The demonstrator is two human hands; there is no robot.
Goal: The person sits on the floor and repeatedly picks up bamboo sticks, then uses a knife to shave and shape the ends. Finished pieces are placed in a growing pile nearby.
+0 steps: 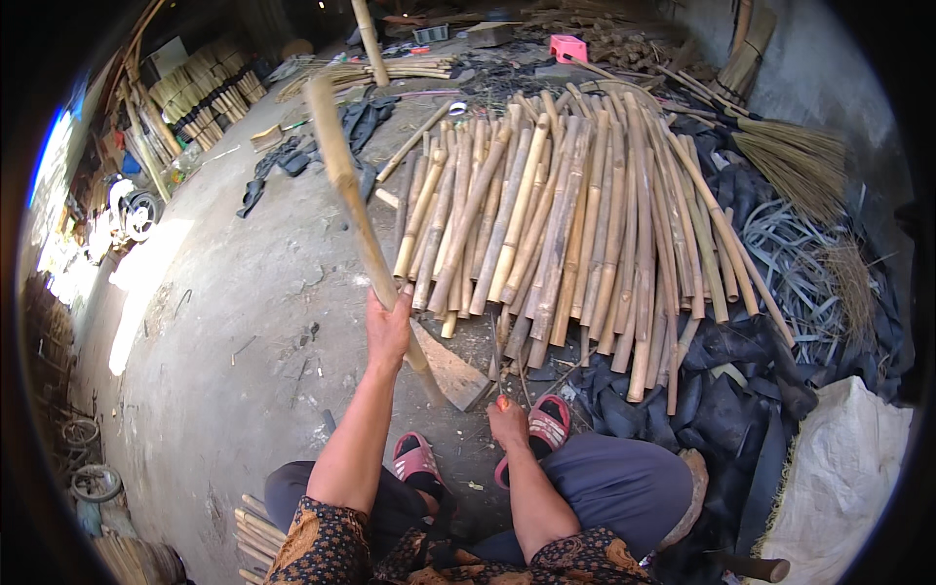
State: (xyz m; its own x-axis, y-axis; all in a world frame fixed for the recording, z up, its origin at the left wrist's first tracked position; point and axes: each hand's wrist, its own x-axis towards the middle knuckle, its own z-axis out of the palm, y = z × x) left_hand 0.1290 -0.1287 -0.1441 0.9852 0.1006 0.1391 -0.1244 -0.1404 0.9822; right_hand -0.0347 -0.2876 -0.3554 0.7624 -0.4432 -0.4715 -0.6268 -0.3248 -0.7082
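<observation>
My left hand (388, 330) is closed around a bamboo pole (356, 205). The pole stands tilted, its upper end to the far left and its lower end near a flat wooden block (453, 369) on the floor. In my right hand (507, 425), close to my right foot, is a tool with an orange-red handle (503, 402). A thin dark shaft seems to rise from it, but its tip is hard to make out. Beyond both hands lies a big heap of cut bamboo poles (565, 214).
Dark rubber-like sheets (717, 366) spread under and beside the heap. At the right are a straw broom (795, 161), grey strips (799, 253) and a white sack (838, 478). More bamboo pieces (255, 536) lie by my left knee. A pink stool (567, 48) stands far back.
</observation>
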